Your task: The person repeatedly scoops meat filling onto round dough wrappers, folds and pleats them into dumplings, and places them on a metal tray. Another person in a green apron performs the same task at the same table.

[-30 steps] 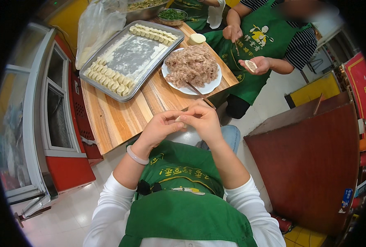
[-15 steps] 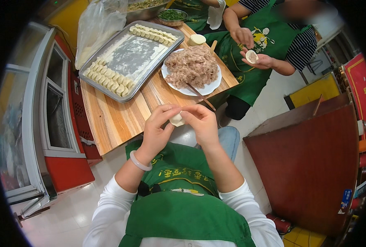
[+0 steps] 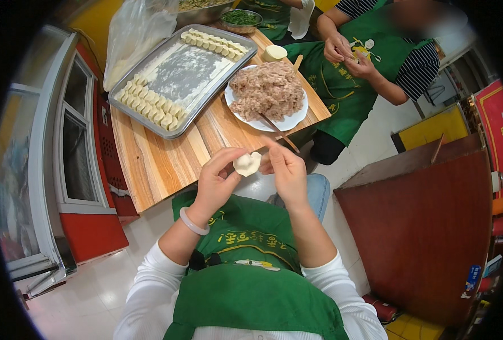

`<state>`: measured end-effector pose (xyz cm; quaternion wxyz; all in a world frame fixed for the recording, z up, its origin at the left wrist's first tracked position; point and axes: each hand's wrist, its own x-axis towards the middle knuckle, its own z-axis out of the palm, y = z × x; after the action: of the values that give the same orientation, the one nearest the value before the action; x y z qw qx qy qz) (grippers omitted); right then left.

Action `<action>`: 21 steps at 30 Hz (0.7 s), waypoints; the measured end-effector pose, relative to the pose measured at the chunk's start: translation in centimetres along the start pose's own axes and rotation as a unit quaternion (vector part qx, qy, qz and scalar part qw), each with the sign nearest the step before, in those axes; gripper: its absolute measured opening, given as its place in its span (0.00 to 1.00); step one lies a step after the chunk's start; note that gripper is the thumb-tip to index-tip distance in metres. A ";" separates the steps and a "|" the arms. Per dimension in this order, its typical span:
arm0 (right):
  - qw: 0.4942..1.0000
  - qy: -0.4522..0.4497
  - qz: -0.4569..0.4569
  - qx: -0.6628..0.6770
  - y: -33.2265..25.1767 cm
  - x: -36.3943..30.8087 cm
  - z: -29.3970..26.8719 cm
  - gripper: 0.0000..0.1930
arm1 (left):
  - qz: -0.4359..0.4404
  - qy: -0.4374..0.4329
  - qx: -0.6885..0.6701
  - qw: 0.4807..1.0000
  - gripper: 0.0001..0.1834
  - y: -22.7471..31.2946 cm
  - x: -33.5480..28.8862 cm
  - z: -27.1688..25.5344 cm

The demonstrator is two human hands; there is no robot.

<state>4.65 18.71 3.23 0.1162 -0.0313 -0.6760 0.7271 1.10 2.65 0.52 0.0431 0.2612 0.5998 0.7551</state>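
Your left hand and right hand pinch a pale dumpling between them; press its edge evenly, fingertips only.

A floured tray of dumplings is set on the wooden table, beside a plate of minced filling.
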 end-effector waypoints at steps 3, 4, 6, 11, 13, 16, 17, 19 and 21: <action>0.996 -0.054 -0.046 0.056 -0.9 -0.1 -0.2 0.12 | -0.016 0.035 -0.132 0.990 0.16 -0.1 -0.3 0.4; 0.991 -0.074 -0.094 0.055 -0.3 -0.1 -0.2 0.13 | -0.018 0.036 -0.147 0.988 0.14 -0.2 -0.2 0.5; 0.985 -0.093 -0.139 0.039 0.1 -0.1 0.2 0.11 | -0.023 0.038 -0.173 0.984 0.09 -0.4 -0.2 0.5; 0.990 -0.004 -0.067 0.120 1.3 -0.1 1.7 0.06 | -0.083 0.020 -0.175 0.981 0.05 0.5 -0.3 0.4; 0.990 0.009 -0.021 0.137 1.0 0.0 2.2 0.05 | -0.098 0.020 -0.171 0.980 0.06 0.6 -0.4 0.0; 0.990 0.023 0.025 0.134 0.5 0.2 2.8 0.06 | -0.110 0.015 -0.179 0.978 0.09 0.2 -0.5 -0.7; 0.991 0.027 0.023 0.132 0.7 0.4 3.0 0.06 | -0.104 0.021 -0.167 0.980 0.10 0.1 -0.5 -0.6; 0.993 0.036 0.009 0.112 1.1 0.7 3.2 0.06 | -0.092 0.026 -0.150 0.984 0.10 -0.4 -0.5 -0.9; 0.996 0.044 -0.011 0.079 1.6 1.0 3.5 0.07 | -0.085 0.029 -0.137 0.987 0.10 -0.4 -0.2 -1.2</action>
<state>2.78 15.45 2.04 0.1559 -0.0461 -0.6106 0.7750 0.63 1.61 -0.04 0.1248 0.1794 0.5119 0.8308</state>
